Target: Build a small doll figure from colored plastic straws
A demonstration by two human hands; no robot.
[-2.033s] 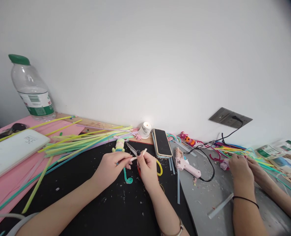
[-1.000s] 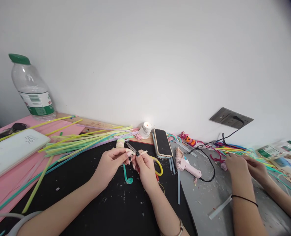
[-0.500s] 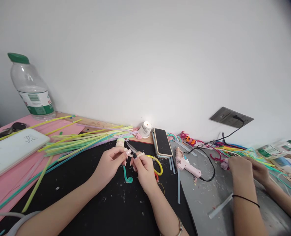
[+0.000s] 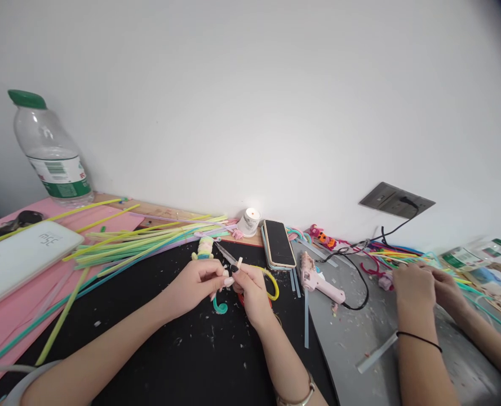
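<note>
My left hand [image 4: 199,282] is closed in a pinch on a thin teal straw piece [image 4: 220,307] whose curled end hangs just above the black mat [image 4: 157,344]. My right hand [image 4: 252,290] is closed on small scissors [image 4: 227,255]. Their blades point up and left, right at my left fingertips, and a yellow handle loop [image 4: 274,282] sticks out beside the hand. A small pastel straw figure [image 4: 204,248] stands just behind my left hand.
Long neon straws [image 4: 144,239] fan out left of my hands. Along the wall stand a lit candle [image 4: 250,221], a phone [image 4: 279,243], a pink glue gun [image 4: 318,280] and a bottle [image 4: 49,152]. A white power bank [image 4: 20,256] lies left. A co-worker's hands [image 4: 417,285] handle straws at right.
My hands stay together over the mat, and my left fingers have closed in nearer the scissor blades. The co-worker's hands shifted slightly among the straws at right.
</note>
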